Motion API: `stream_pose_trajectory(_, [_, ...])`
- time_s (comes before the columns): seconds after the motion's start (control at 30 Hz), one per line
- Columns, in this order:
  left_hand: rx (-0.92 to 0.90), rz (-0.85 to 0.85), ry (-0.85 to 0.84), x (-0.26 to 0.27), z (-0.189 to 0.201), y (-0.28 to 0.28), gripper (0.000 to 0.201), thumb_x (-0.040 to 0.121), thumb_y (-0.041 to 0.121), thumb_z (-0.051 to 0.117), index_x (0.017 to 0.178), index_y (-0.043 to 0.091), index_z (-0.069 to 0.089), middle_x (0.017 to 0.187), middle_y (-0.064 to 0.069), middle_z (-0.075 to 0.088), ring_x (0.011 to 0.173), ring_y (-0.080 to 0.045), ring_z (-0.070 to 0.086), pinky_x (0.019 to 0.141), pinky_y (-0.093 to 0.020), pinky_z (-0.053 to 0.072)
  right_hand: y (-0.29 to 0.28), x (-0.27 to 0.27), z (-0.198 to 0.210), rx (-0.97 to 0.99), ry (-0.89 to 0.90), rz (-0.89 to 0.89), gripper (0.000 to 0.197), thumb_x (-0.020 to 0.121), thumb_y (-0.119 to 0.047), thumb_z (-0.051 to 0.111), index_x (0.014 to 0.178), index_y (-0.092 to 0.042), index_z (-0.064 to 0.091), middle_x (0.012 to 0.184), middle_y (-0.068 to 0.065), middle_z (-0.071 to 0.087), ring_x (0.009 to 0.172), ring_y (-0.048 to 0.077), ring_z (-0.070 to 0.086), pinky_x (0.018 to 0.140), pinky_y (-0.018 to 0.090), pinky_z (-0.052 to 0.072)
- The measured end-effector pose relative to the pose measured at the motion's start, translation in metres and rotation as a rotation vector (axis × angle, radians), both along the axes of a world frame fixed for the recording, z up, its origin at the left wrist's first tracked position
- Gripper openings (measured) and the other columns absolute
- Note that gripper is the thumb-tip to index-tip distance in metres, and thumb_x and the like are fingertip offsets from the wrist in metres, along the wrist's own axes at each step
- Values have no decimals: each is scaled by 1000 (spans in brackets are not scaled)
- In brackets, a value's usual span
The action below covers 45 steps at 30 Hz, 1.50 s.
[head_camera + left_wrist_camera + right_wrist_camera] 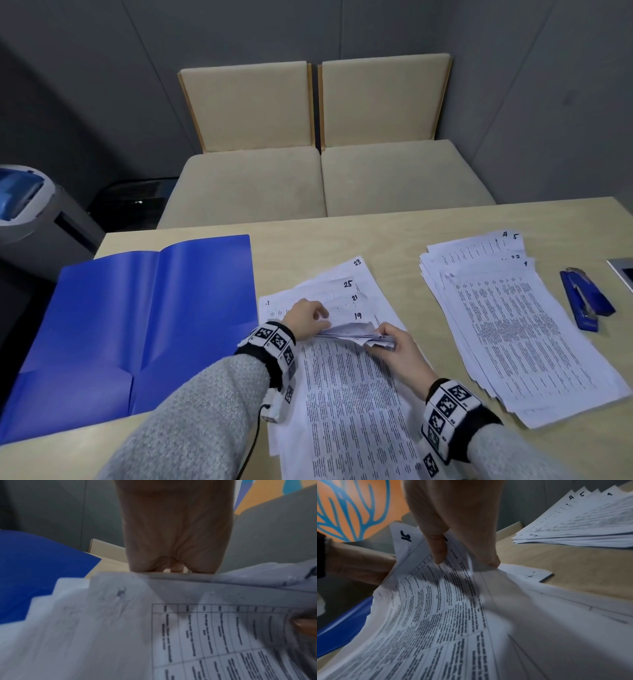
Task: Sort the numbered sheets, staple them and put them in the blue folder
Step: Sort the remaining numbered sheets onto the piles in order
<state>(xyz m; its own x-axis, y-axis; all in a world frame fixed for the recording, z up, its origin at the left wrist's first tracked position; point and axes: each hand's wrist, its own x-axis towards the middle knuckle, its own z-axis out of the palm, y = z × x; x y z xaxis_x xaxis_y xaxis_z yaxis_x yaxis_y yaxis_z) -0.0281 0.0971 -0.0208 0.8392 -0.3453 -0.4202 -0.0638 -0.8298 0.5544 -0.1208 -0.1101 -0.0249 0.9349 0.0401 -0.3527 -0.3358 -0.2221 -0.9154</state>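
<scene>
Head view: sorting was unfinished; both hands, left hand (306, 318) and right hand (394, 346), pinched sheets (346, 329) beside the open blue folder (137, 308); stapler (585, 298) untouched.
Left wrist: fingers (176, 534) curled over paper edges.
Right wrist: thumb (436, 545) pinched a lifted sheet; second pile (590, 524) lay well apart.

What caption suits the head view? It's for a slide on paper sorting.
Both hands, left hand and right hand, leaf through numbered sheets between the open blue folder and stapler.

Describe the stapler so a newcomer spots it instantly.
Start at the wooden table and go to its right edge. Just right of the right-hand paper stack lies the stapler, apart from the sheets. It is the only small, dark blue object there.
</scene>
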Motion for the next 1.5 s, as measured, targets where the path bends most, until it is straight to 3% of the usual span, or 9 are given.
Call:
stream_pose_trajectory(0.13, [118,-116,-15,8,2,2,7,79,25,70,80,19,66,86,2,49,76,-15,50,72,-29,47,-2,-1,0,13,-3,-2,19,82,-5,67,73,-14,53,72,6,58,68,16,50,66,30,32])
stream_pose_trajectory(0.3, [70,-118,18,6,4,1,42,82,24,70,117,14,51,112,-7,53,101,-23,54,87,-32,45,-1,3,3,27,-15,-14,21,82,-1,67,71,-14,54,76,3,63,74,13,56,70,30,38])
stream_pose_trajectory(0.4, [90,-138,76,6,4,2,27,87,20,63,112,13,56,108,-8,61,96,-23,57,80,-30,45,-2,2,3,32,-5,-11,21,82,-1,67,72,-14,54,75,3,62,74,15,54,70,30,37])
stream_pose_trajectory(0.53, [46,-108,-210,7,14,7,13,88,16,53,76,16,49,75,-8,58,70,-24,51,62,-30,38,-4,3,3,25,6,-21,21,84,-6,65,72,-17,52,70,4,55,68,16,46,63,30,31])
stream_pose_trajectory(0.73, [200,-110,-813,19,64,32,32,84,-2,55,96,15,31,77,-8,57,48,-21,39,42,-29,28,-1,4,-2,-28,-1,-23,14,87,-5,64,78,-12,55,75,1,58,71,18,51,61,23,35])
stream_pose_trajectory(0.9, [110,163,-1006,37,127,63,43,76,-13,48,105,18,40,88,-12,61,54,-34,55,47,-39,44,1,5,-3,-214,-102,-144,24,80,-7,73,77,-27,60,103,-1,45,103,14,42,90,16,32])
stream_pose_trajectory(1.0, [-177,434,-1097,48,159,83,16,87,-3,46,100,3,52,83,-14,61,66,-26,51,62,-33,39,-6,3,14,-34,-76,-33,7,82,-1,67,86,-5,63,94,0,56,91,9,54,83,18,41])
stream_pose_trajectory(1.27, [-640,423,-651,59,153,107,25,94,1,43,86,22,52,82,11,56,67,11,50,65,-12,41,-32,5,56,371,73,70,21,83,21,44,89,4,54,68,4,59,63,8,58,57,15,47])
stream_pose_trajectory(1.5, [-503,156,-134,48,97,100,17,94,16,51,108,13,59,102,7,70,95,-14,65,88,-27,50,-41,13,53,454,140,92,19,85,14,52,95,-2,50,79,5,51,76,12,52,69,18,47])
